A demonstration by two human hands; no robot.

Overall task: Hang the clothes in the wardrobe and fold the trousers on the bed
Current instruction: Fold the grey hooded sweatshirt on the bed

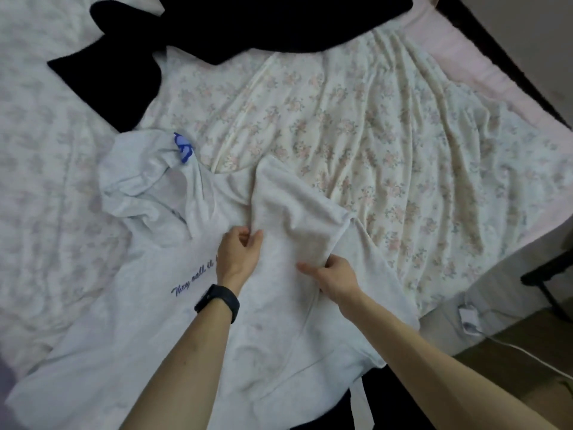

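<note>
A light grey hooded sweatshirt [155, 330] with blue script lettering lies spread on the bed in front of me. One of its sleeves [297, 206] is folded across its chest. My left hand [238, 252], a black band on its wrist, pinches the sleeve's left edge. At the sleeve's lower right edge, my right hand [331, 274] grips the cloth. A cream floral garment [387, 119] lies spread to the right. Above it, a black garment [217, 29] stretches across the top of the bed.
The bed [40, 135] has a pale floral sheet and a pink edge [483, 66] at the right. Beyond that edge the floor [511, 352] holds a white charger with cable [468, 318] and a dark chair base [555, 283].
</note>
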